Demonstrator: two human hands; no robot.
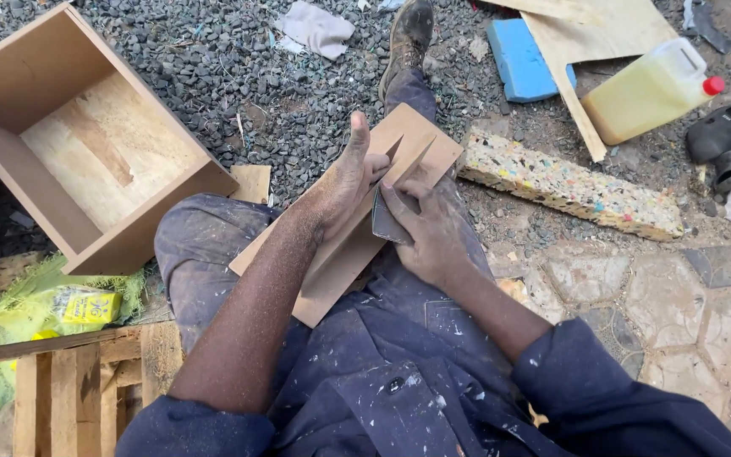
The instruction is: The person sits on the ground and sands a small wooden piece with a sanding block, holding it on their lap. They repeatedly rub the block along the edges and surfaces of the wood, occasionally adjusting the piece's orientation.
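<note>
Head view is showing a person sitting on gravel, working a board on the lap. Off to the left, an open wooden box [86,144] is lying on its side, already joined at its corners, and below it a slatted pallet [69,389] is showing. To the right, a speckled foam block [568,182], a yellow jug [649,89] and a blue pad [522,59] are lying well apart from the work.

A brown board [340,245] is resting slantwise across the thighs, its far end notched into a V. Left hand [350,173] is clamping the board near that notch, thumb sticking up and fingers wrapped over the edge. Right hand [429,233] is closing around a small dark sheet [387,222], seemingly sandpaper, and pressing it against the board's edge just beside the left hand.

Judging by this, the cutting looks done and the edge smoothing is under way; how much of the edge remains rough is not clear.
</note>
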